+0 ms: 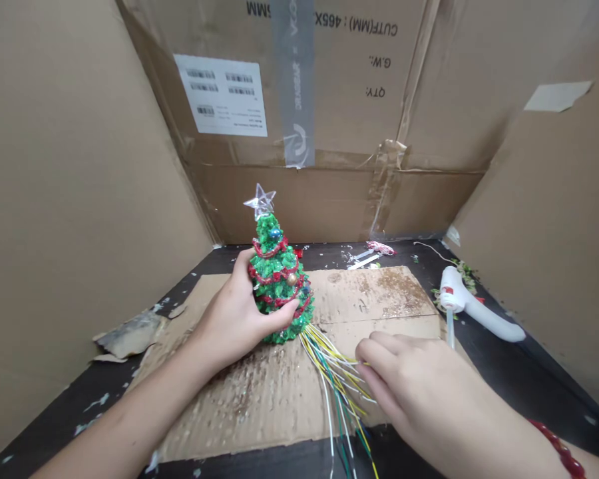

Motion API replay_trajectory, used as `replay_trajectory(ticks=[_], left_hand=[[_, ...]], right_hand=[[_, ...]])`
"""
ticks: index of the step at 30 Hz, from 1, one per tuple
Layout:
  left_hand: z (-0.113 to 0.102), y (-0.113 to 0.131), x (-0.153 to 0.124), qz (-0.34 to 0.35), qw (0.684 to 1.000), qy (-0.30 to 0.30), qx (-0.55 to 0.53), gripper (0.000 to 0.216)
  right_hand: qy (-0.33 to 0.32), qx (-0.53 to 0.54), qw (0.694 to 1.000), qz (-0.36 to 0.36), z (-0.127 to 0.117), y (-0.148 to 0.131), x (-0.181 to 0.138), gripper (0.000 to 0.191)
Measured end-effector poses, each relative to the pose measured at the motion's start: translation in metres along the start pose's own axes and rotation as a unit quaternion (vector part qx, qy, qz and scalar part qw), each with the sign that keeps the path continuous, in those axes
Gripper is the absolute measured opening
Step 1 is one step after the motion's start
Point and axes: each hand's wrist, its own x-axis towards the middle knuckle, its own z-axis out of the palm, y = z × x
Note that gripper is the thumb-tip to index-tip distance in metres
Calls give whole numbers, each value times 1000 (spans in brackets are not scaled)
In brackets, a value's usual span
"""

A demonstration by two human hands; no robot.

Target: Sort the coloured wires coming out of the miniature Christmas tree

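Note:
A small green Christmas tree (276, 276) with red garland, little baubles and a clear star (260, 200) on top stands on a cardboard sheet (379, 293). My left hand (239, 313) is wrapped round the tree's lower left side, thumb across its front. A bundle of thin yellow, white and green wires (337, 382) fans out from the tree's base toward me. My right hand (419, 386) lies over these wires, its fingertips pinched on some of them.
A white glue gun (472, 306) lies at the right on the dark table (529, 372). Cardboard walls (70, 199) enclose the left, back and right. Scraps of paper (130, 332) and small debris (374, 253) lie around the sheet.

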Motion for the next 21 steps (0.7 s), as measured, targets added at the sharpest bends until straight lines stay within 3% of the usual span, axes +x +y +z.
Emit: replay_trajectory(ticks=[3,6,16,21], left_hand=[[0,3,-1,2,1000,-2,3,63],[0,4,-2,4,1000,3,12,64],[-3,-7,3,13,999,-35,21,71],[-2,-7,2,9,1000,-20,12,69]], right_hand=[[60,-26,997,-29,0,2,1,15],[69,-23,996,-43,1,3,0,10],[-22,81,996,-28,-7,-4,-5,13],[71,12,997,-33,-3,1,-4,19]])
